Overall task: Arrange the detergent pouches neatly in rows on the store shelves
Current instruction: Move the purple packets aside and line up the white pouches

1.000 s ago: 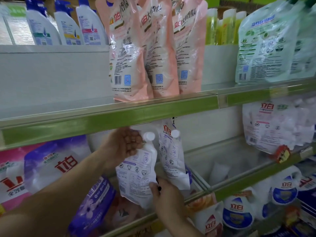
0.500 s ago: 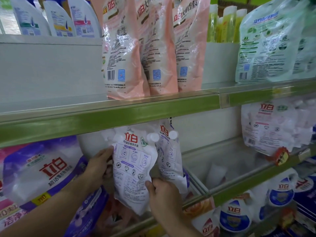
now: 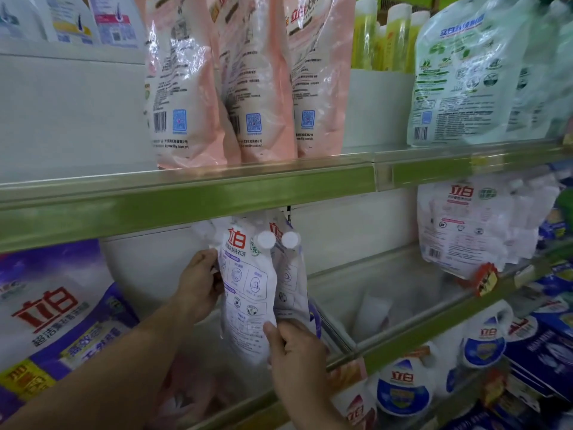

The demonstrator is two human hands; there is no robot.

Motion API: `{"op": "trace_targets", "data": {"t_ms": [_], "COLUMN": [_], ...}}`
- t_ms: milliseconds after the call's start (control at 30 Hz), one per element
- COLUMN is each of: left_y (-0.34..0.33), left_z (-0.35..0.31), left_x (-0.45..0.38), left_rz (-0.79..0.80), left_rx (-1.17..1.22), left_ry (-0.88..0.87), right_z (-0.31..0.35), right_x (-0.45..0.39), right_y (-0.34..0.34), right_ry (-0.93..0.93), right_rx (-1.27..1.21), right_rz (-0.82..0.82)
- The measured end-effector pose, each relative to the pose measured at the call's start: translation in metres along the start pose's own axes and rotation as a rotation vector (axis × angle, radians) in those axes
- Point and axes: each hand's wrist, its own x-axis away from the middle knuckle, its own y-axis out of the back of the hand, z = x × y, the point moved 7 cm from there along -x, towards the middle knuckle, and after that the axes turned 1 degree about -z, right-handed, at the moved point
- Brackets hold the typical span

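Centrally, low in the frame, the right hand [image 3: 294,352] pinches the bottom edge of a white detergent pouch [image 3: 246,293], thumb pressed on its printed face and the other fingers curled behind. The left hand [image 3: 198,290] clasps the same pouch along its left edge, fingers wrapped round the side, so both hands are closed on it and hold it upright under the green shelf rail [image 3: 186,200]. Its round white cap [image 3: 266,240] sits at the top right corner, just beside the cap of a second white pouch [image 3: 291,283] that stands touching it on the right, partly hidden behind it. Both pouches are on the middle shelf, whose floor [image 3: 387,287] to the right of them lies mostly bare. Further right on that level, a cluster of white pouches [image 3: 465,231] leans against the front rail, blurred so that their number is hard to make out. At the left edge a large purple bag [image 3: 55,308] fills the lower left of the frame. Above the rail, three pink pouches [image 3: 248,88] stand side by side in the upper middle, with a pale green pouch [image 3: 471,79] in the upper right and white spray bottles [image 3: 71,20] in the upper left.
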Motion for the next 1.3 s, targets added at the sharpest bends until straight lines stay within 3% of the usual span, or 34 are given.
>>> {"op": "trace_targets", "data": {"t_ms": [367,800,1133,1300], "left_y": [0.006,-0.022,0.005,0.035], "left_z": [-0.016,-0.019,-0.009,-0.017], "left_x": [0.011,0.026,0.033,0.043], "left_rz": [0.059,0.235,0.094,0.049], "left_rx": [-0.189,-0.143,-0.177,-0.248], "left_ry": [0.063,-0.013,0.038,0.007], "right_z": [0.007,0.014,0.027,0.039], "right_x": [0.005,0.012,0.015,0.022], "right_y": [-0.013,-0.022,-0.018,0.001], "right_ry": [-0.119,-0.195,-0.203,-0.186], "right_rx": [-0.066,-0.001,0.008,0.038], "right_rz": [0.098,0.126,0.141,0.000]}}
